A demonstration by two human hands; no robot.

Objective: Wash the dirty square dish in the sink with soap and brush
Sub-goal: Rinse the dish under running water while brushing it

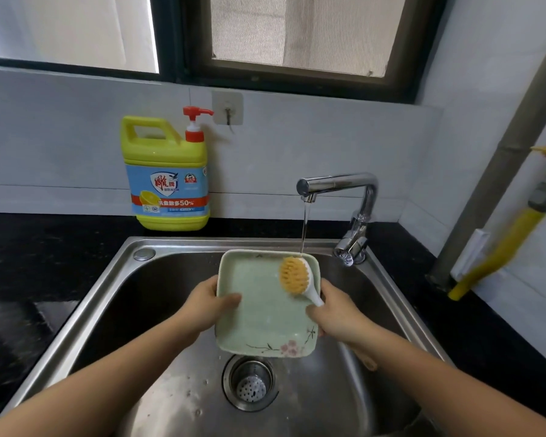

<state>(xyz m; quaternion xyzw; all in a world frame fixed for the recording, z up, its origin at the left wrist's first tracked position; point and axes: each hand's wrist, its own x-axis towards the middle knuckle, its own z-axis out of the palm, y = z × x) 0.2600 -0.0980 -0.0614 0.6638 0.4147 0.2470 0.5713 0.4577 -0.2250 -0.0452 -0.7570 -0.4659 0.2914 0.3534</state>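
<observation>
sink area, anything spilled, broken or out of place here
Nothing stands out. The square dish looks intact, held over the sink; the soap bottle stands upright, and the tap runs onto the brush.

Dark-framed window (297, 26), wall hook (227, 109), black countertop (44, 247), yellow hose (498, 253) at right

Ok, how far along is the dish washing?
Done: the chrome tap runs, and the left hand holds the pale green square dish over the steel sink; no dirt shows on it. In hand: the right hand holds the orange-bristled white brush under the stream, bristles up. Left: no suds visible, the yellow soap bottle stands on the black counter, so soaping may remain.
</observation>
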